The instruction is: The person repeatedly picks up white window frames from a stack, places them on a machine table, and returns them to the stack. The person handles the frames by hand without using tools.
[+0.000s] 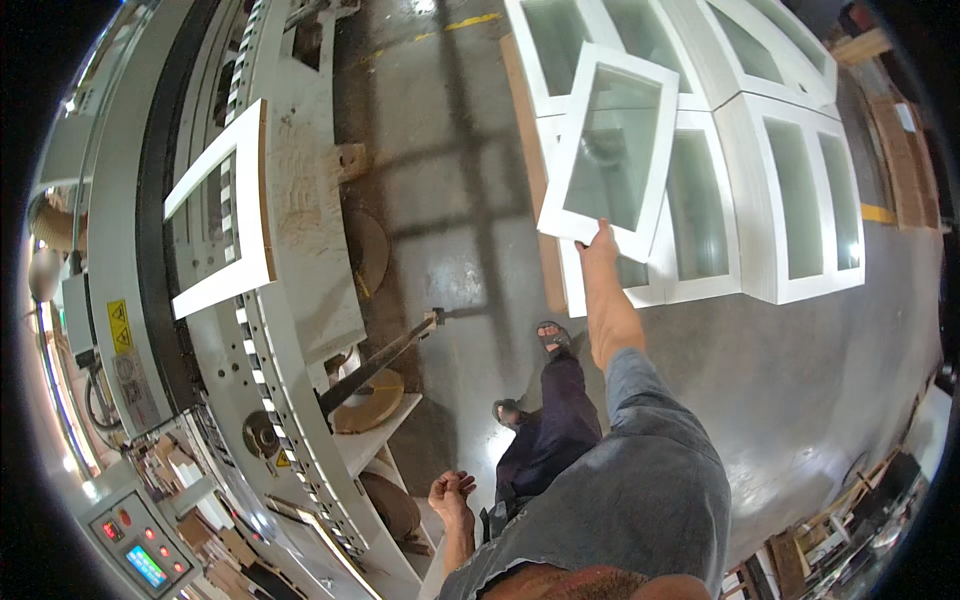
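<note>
Right hand (598, 241) grips white frame (657, 150) over stack (757, 190) by near edge, likely easiest reach. Left hand (453, 492) half-curled, looks empty.

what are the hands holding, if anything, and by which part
The right hand holds a white glazed frame by its near edge; the left hand appears empty.
</note>
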Demonstrator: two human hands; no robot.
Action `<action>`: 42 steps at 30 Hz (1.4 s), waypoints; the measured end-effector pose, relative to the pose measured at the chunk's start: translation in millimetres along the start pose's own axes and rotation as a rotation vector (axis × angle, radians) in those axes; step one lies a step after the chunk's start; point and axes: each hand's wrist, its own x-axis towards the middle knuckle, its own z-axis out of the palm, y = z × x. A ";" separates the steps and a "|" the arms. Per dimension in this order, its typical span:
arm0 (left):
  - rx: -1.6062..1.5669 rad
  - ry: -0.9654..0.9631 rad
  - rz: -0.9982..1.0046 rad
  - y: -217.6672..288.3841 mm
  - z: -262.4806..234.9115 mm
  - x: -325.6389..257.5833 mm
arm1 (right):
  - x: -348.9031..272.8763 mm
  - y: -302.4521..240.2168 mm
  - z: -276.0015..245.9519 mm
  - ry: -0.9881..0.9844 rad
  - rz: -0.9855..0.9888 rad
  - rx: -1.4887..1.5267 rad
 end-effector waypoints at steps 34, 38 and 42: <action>-0.219 -0.434 0.319 123.4 59.2 -3.8 | -311.6 -146.7 -209.3 -0.768 -0.371 0.033; -0.303 -0.643 0.357 154.8 76.4 -8.1 | -405.2 -143.3 -259.5 -0.861 -0.381 -0.076; -0.472 -0.864 0.285 200.4 59.7 -59.5 | -453.9 -135.0 -305.1 -1.016 -0.379 -0.190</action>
